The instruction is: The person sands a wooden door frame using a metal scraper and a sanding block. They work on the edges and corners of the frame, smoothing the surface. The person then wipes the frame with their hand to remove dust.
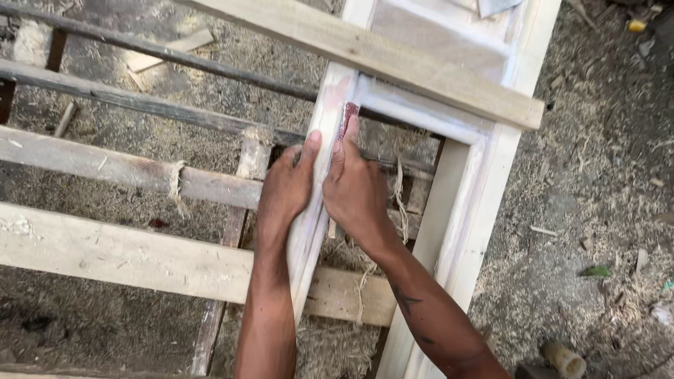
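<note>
A white-primed wooden frame (484, 168) lies across a rough rack of planks. My left hand (286, 184) grips the frame's left upright (330, 112) from the outer side, thumb on top. My right hand (355, 184) presses a small reddish piece of sandpaper (347, 118) against the inner moulded edge of the same upright, fingers stretched along it. Both hands sit side by side with the upright between them.
A bare timber plank (393, 63) lies diagonally over the frame's top. Weathered planks (119, 253) tied with cord form the rack below. Sawdust and wood chips cover the ground (597, 175). A short cylinder (564, 359) lies at the lower right.
</note>
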